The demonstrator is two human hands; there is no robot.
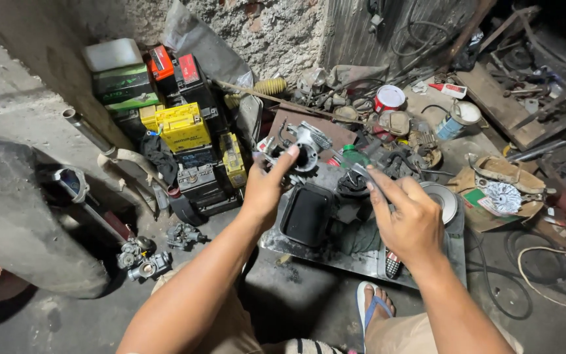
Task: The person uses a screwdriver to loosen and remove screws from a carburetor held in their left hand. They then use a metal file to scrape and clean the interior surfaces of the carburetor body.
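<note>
Metal engine part (304,149) sits gripped in left hand (266,187) fingers above black tray (306,213); right hand (409,219) pinches a thin tool (356,172).

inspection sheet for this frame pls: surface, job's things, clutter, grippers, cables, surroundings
Surface: dark metal plate on a stained concrete floor.
Job's things: metal engine part with a round black centre, held up in the left hand; thin tool pinched in the right hand.
Clutter: black square tray, stacked batteries, carburettors, cans, finned flywheel.
Grippers: left hand closed on the part; right hand's fingers closed on the tool.
Cables: loose loops on the floor at right.
Surroundings: rough plaster wall; sandalled foot below.
</note>
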